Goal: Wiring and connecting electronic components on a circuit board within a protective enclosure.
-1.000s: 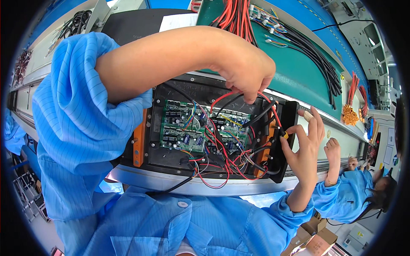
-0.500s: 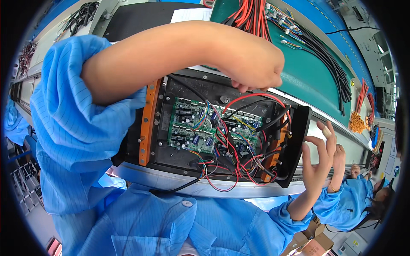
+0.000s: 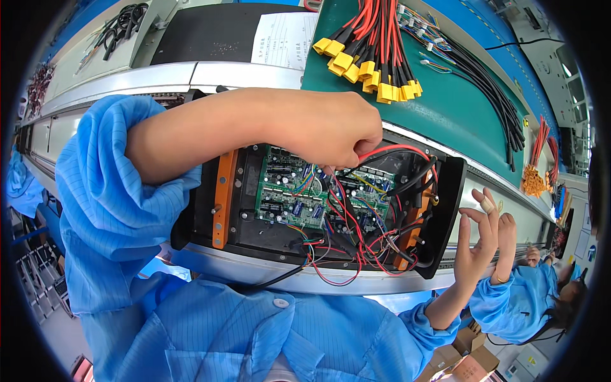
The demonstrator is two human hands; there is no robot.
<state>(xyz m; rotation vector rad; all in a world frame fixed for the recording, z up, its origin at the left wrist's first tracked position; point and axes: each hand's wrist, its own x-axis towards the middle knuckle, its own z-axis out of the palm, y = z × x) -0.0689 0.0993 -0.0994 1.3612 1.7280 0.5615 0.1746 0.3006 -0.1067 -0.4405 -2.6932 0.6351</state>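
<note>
A black open case [image 3: 453, 210] with orange end strips [image 3: 224, 197] lies in front of me, holding green circuit boards [image 3: 289, 207] with a tangle of thin coloured wires [image 3: 356, 235]. My left hand [image 3: 344, 130] reaches across from the left over the boards' far edge. Its fingers are closed, fingertips down among the wires; a thick red cable [image 3: 401, 148] and a black one run in beneath them. What they pinch is hidden. By the case's right end panel, my right hand [image 3: 478, 235] has its fingers curved and apart, holding nothing, with a tan wrap on one finger.
Red-and-black leads with yellow connectors [image 3: 372, 73] lie on a green mat [image 3: 445, 102] beyond the case, beside black cables [image 3: 496, 95]. Paper sheets [image 3: 283, 39] lie on a black mat. A co-worker's hand [image 3: 506, 239] is just behind my right hand.
My left hand has come down and nearer, from beyond the case to the wires over the boards, uncovering the yellow connectors. My right hand has hardly moved.
</note>
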